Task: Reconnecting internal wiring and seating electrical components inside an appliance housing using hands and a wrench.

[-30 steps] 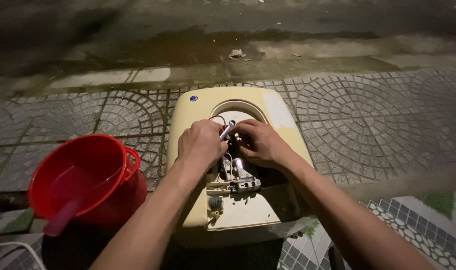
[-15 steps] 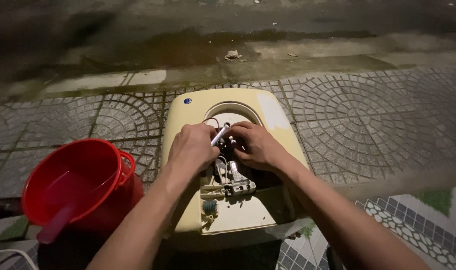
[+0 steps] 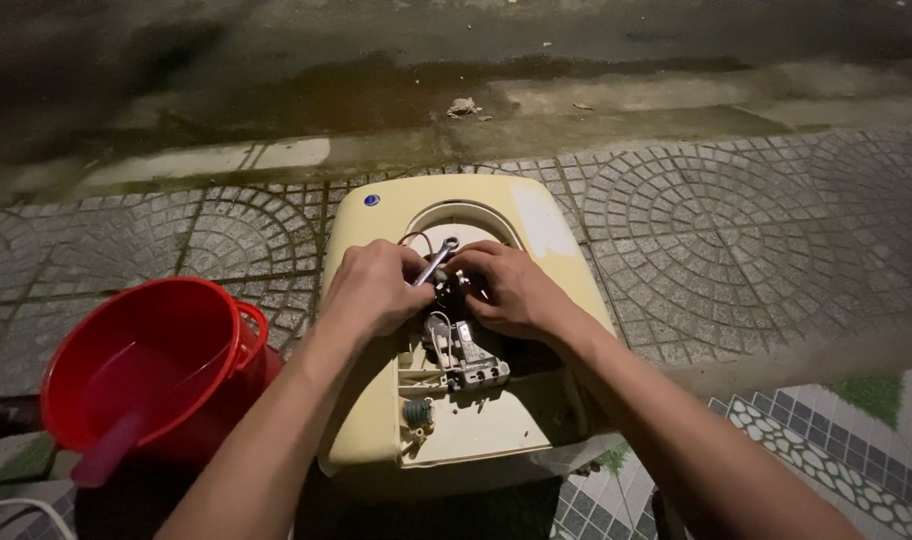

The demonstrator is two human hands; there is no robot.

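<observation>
I see the cream-coloured plastic water heater casing [image 3: 541, 215] lying flat on the patterned paving stones [image 3: 736, 230], its round opening uncovered and its wiring in sight. My left hand [image 3: 376, 290] is curled tight around a small silver metal wrench [image 3: 435, 263], whose ring end points up toward the opening's rim. My right hand [image 3: 511, 290] is cupped over the dark fitting in the middle of the opening, fingers bent and pressing down; whether it grips anything I cannot tell, since the fingertips are hidden. Just below both hands sits a grey metal thermostat block [image 3: 471, 360] with thin wires running to it.

To do this well, I judge the wrench should sit square on the fastener, with the right hand steadying the part so that the wires nearby are not snagged. A red plastic bucket [image 3: 156, 365] with a pink scoop stands just beside the casing, on its left.
</observation>
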